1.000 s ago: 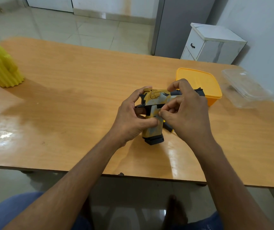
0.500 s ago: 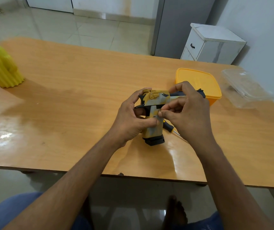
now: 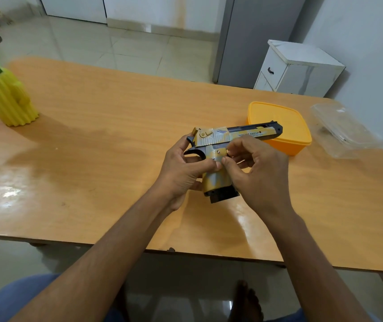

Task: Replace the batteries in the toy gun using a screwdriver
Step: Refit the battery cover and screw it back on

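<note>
Toy gun (image 3: 218,156) held above table (image 3: 116,140) – grip clasped by left hand (image 3: 183,173), right hand (image 3: 255,173) fingertips pinched at a small screw; screw likely dropped if pinch slips.

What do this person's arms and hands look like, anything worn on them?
Both forearms are bare, with no sleeves in view. The left hand and right hand wear no gloves, and no rings, watch or bracelets show. Nails look short and unpainted.
</note>
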